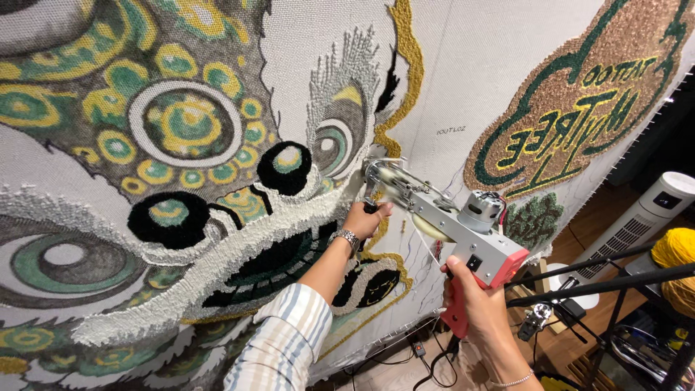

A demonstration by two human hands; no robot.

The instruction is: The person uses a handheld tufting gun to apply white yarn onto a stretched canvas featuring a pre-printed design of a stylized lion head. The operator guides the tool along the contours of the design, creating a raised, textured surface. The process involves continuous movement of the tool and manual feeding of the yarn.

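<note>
- Tufting gun point(441, 213), grey metal with a pink grip, sits between our two hands, its needle end pressed against the stretched cloth point(492, 65) just beyond our left fingertips
- our left hand point(364, 219) has its fingers curled tight around the gun's front handle, a metal wristwatch point(347, 237) below them and a striped sleeve point(286, 337) further down the arm
- our right hand point(474, 300) is clamped around the pink grip, fingers wrapped shut; a thin beaded bracelet point(512, 381) circles that wrist
- the cloth is pale woven backing hung upright; left of our left fingers it carries dense tufted pile in green, yellow, black and white, forming round eye shapes and a toothed mouth point(282, 264)
- above and right of our right fingers, a brown tufted patch with green lettering point(579, 94) sits on bare cloth
- beyond our right fingers, well apart, we see a white tower fan point(637, 221), a ball of yellow yarn point(675, 250), dark stand rods point(601, 282) and cables on a wooden floor point(405, 362)
</note>
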